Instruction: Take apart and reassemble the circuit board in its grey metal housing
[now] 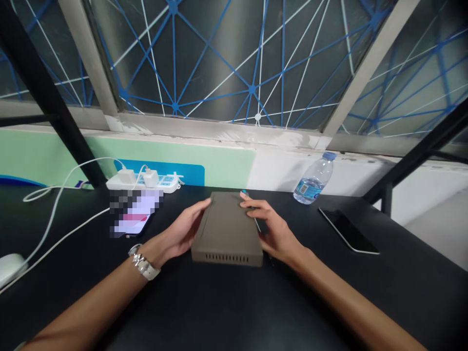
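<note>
A flat brownish-grey metal box (228, 224), looking like a network switch, is in front of me, with a row of vent slots along its near side. My left hand (185, 226) grips its left side, the fingers partly hidden behind the edge. My right hand (274, 226) is closed around the right side, with some fingers laid over the top near the far corner. A small blue spot shows by the right fingertips; I cannot make out what it is. A thin pale line shows beside the box under that hand.
Left on the black table (226, 307) lie a lit phone (137, 214), a white power strip (164, 183) with chargers and cables, and a white mouse (10, 268). A water bottle (314, 180) leans at the wall; a dark phone (347, 231) lies right. Black frame bars flank both sides.
</note>
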`<control>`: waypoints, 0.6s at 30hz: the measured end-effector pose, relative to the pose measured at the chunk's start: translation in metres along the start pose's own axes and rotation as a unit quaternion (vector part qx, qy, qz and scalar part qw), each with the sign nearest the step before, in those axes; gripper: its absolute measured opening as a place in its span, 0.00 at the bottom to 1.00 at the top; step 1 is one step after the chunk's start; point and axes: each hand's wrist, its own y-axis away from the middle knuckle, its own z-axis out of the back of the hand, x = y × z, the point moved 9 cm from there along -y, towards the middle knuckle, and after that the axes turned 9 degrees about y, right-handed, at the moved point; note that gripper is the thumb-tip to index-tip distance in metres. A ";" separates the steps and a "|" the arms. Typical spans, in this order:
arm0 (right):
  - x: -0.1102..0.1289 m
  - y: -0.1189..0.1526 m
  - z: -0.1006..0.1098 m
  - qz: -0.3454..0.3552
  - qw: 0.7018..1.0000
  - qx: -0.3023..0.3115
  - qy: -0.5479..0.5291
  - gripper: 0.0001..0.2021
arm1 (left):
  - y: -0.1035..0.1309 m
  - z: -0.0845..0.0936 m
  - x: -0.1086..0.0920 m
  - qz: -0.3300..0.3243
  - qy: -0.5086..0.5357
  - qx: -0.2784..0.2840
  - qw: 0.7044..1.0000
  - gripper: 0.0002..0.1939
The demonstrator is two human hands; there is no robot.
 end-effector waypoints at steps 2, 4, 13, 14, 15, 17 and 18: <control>-0.005 0.000 -0.007 -0.020 0.999 0.013 0.024 0.20 | 0.000 -0.002 -0.002 -0.032 0.006 0.009 0.999 0.24; -0.016 0.002 -0.007 -0.083 0.995 -0.012 0.046 0.18 | -0.002 -0.003 -0.005 -0.074 0.004 0.022 0.997 0.23; -0.056 0.033 -0.046 -0.441 0.857 0.136 -0.229 0.18 | -0.005 0.008 -0.013 -0.153 -0.038 -0.036 0.987 0.25; -0.054 0.034 -0.048 -0.444 0.852 0.152 -0.231 0.19 | -0.005 0.007 -0.013 -0.153 -0.040 -0.039 0.987 0.25; -0.053 0.034 -0.048 -0.446 0.849 0.158 -0.233 0.20 | -0.005 0.007 -0.013 -0.154 -0.041 -0.042 0.986 0.25; -0.052 0.034 -0.047 -0.449 0.846 0.154 -0.243 0.20 | -0.005 0.006 -0.014 -0.164 -0.039 -0.051 0.984 0.26; -0.053 0.033 -0.046 -0.452 0.844 0.147 -0.248 0.19 | -0.005 0.006 -0.015 -0.172 -0.037 -0.056 0.983 0.27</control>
